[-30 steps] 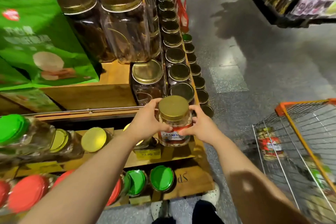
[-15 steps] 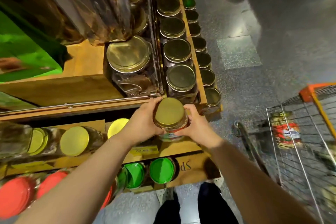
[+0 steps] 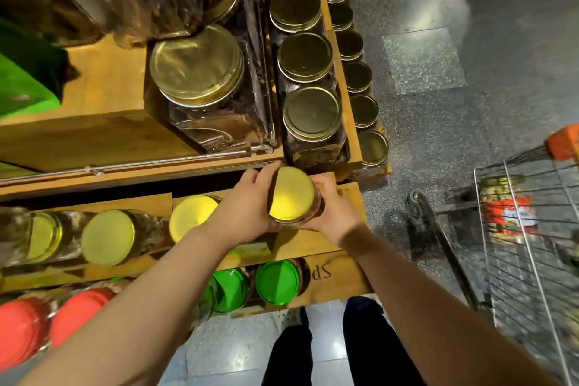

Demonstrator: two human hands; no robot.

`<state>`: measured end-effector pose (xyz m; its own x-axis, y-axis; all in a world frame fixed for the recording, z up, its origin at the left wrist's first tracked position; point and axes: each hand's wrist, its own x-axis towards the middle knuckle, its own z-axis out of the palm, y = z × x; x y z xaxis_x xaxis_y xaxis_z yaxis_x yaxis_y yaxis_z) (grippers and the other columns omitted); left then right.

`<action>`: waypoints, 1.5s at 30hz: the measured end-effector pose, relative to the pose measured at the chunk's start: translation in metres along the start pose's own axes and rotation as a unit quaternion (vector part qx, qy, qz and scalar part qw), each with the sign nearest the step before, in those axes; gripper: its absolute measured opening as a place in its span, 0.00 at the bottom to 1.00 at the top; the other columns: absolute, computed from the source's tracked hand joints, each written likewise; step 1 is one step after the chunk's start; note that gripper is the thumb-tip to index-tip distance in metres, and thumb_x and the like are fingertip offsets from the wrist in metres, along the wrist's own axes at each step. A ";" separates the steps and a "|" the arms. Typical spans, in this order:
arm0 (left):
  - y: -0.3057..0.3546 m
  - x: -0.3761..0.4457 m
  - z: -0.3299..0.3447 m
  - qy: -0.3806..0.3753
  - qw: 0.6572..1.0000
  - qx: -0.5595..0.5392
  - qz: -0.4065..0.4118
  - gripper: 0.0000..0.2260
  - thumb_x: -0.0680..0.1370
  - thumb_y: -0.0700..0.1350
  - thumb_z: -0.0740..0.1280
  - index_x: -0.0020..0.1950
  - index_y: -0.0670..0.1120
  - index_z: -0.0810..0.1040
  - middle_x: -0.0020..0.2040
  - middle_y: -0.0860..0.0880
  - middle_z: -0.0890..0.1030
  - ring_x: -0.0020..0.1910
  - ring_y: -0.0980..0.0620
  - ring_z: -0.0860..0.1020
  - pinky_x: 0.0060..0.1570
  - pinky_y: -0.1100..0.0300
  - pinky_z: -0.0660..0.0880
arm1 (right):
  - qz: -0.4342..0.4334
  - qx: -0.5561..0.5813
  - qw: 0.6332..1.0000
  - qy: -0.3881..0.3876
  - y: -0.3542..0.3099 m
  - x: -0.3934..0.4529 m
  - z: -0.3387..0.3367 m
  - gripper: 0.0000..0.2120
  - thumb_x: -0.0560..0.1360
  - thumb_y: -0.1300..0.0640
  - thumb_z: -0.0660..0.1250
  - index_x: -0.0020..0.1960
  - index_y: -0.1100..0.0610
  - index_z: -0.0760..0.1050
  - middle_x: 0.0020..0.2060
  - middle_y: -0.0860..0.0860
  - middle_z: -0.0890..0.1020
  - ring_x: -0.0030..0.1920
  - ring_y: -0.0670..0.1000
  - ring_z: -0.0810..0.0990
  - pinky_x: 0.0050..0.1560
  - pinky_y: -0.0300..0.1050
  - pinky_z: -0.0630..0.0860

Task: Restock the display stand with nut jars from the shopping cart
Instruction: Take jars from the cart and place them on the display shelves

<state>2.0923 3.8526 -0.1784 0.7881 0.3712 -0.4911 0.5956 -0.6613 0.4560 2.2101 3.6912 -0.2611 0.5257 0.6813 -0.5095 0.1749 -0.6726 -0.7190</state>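
Both of my hands hold a gold-lidded nut jar (image 3: 292,193) at the right end of the middle shelf of the wooden display stand (image 3: 316,244). My left hand (image 3: 247,207) grips its left side and my right hand (image 3: 332,213) grips its right side. The jar's body is mostly hidden under the lid and my fingers. More gold-lidded jars (image 3: 108,236) stand in a row to its left on that shelf. In the wire shopping cart (image 3: 532,260) on the right lies another nut jar (image 3: 506,210) with a red label.
Bigger gold-lidded jars (image 3: 195,64) fill the upper shelf, with a row (image 3: 311,113) running back along the stand's right edge. Green-lidded jars (image 3: 277,282) and red-lidded jars (image 3: 75,313) sit on the lowest shelf. Grey speckled floor lies between stand and cart. My legs are below.
The jar has gone down and forward from in front of the stand onto the middle shelf's right end. My view has tilted downward, so the label no longer shows.
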 end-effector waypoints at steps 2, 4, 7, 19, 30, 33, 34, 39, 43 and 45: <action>0.001 -0.001 0.001 -0.007 1.000 0.026 0.004 0.56 0.65 0.49 0.83 0.82 0.55 0.49 0.69 0.44 0.66 0.64 0.41 0.75 0.62 0.54 0.73 | 0.000 0.001 1.000 -0.007 0.003 -0.001 0.001 0.43 0.66 0.53 0.83 0.67 0.38 0.57 0.61 0.53 0.82 0.60 0.56 0.81 0.56 0.46 0.76; 0.002 -0.003 0.004 -0.012 0.999 0.047 0.009 0.55 0.66 0.50 0.82 0.82 0.55 0.49 0.67 0.44 0.66 0.59 0.41 0.77 0.57 0.54 0.75 | 0.005 -0.003 1.000 -0.020 0.004 -0.002 0.002 0.43 0.67 0.53 0.82 0.72 0.45 0.58 0.62 0.53 0.82 0.59 0.56 0.81 0.56 0.45 0.76; 0.002 -0.006 0.008 -0.010 0.998 0.065 0.017 0.53 0.67 0.50 0.82 0.81 0.54 0.50 0.66 0.44 0.67 0.56 0.41 0.78 0.53 0.56 0.74 | 0.007 -0.010 1.000 -0.028 0.006 -0.005 0.005 0.43 0.69 0.54 0.81 0.72 0.46 0.56 0.62 0.54 0.81 0.57 0.54 0.81 0.53 0.44 0.76; 0.011 -0.018 0.013 0.000 0.995 0.097 0.008 0.55 0.68 0.48 0.81 0.82 0.53 0.44 0.65 0.44 0.67 0.54 0.43 0.79 0.52 0.56 0.77 | -0.019 -0.071 0.997 0.003 -0.007 -0.025 0.006 0.42 0.73 0.57 0.78 0.76 0.46 0.54 0.61 0.56 0.78 0.58 0.55 0.79 0.59 0.49 0.78; 0.069 -0.056 -0.032 -0.040 0.982 0.183 0.000 0.54 0.69 0.51 0.80 0.83 0.54 0.45 0.77 0.38 0.57 0.67 0.35 0.74 0.62 0.45 0.77 | 0.080 -0.018 0.996 0.046 -0.020 -0.097 -0.030 0.53 0.69 0.51 0.82 0.80 0.36 0.50 0.71 0.52 0.76 0.68 0.55 0.76 0.64 0.50 0.76; 0.108 -0.067 -0.050 -0.030 0.977 0.207 0.045 0.49 0.71 0.55 0.78 0.83 0.52 0.49 0.79 0.38 0.55 0.71 0.36 0.71 0.67 0.46 0.74 | 0.090 -0.014 0.994 0.066 -0.024 -0.133 -0.059 0.47 0.68 0.49 0.81 0.79 0.41 0.58 0.71 0.51 0.76 0.69 0.53 0.75 0.67 0.49 0.74; 0.125 -0.071 -0.056 -0.021 0.975 0.213 0.064 0.48 0.72 0.55 0.77 0.83 0.53 0.50 0.79 0.39 0.56 0.71 0.37 0.71 0.67 0.46 0.74 | 0.096 -0.013 0.992 0.077 -0.025 -0.151 -0.072 0.45 0.69 0.49 0.81 0.79 0.41 0.61 0.70 0.51 0.77 0.68 0.53 0.76 0.67 0.49 0.74; 0.201 -0.095 -0.062 0.000 0.958 0.251 0.140 0.45 0.73 0.63 0.74 0.82 0.52 0.53 0.78 0.41 0.61 0.70 0.38 0.72 0.66 0.45 0.74 | 0.125 -0.009 0.982 0.140 -0.027 -0.239 -0.134 0.38 0.68 0.48 0.82 0.75 0.43 0.69 0.67 0.51 0.79 0.62 0.53 0.80 0.63 0.49 0.77; 0.257 -0.113 -0.045 -0.004 0.934 0.289 0.209 0.43 0.73 0.67 0.71 0.81 0.52 0.56 0.74 0.43 0.66 0.69 0.40 0.74 0.63 0.46 0.76 | 0.145 -0.026 0.974 0.171 -0.015 -0.303 -0.171 0.40 0.67 0.47 0.82 0.75 0.46 0.70 0.70 0.50 0.77 0.66 0.53 0.78 0.64 0.47 0.75; 0.285 -0.122 -0.033 -0.005 0.923 0.301 0.238 0.42 0.72 0.68 0.70 0.80 0.52 0.59 0.71 0.45 0.69 0.66 0.41 0.76 0.62 0.48 0.77 | 0.154 -0.039 0.970 0.182 -0.007 -0.333 -0.185 0.39 0.67 0.47 0.82 0.75 0.46 0.71 0.65 0.50 0.80 0.65 0.52 0.77 0.57 0.42 0.74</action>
<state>2.1709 3.6397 0.0360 0.9352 -0.0595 -0.3490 -0.0149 -0.9915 0.1291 2.1878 3.4159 0.0010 0.8203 0.3059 -0.4832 0.0176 -0.8580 -0.5133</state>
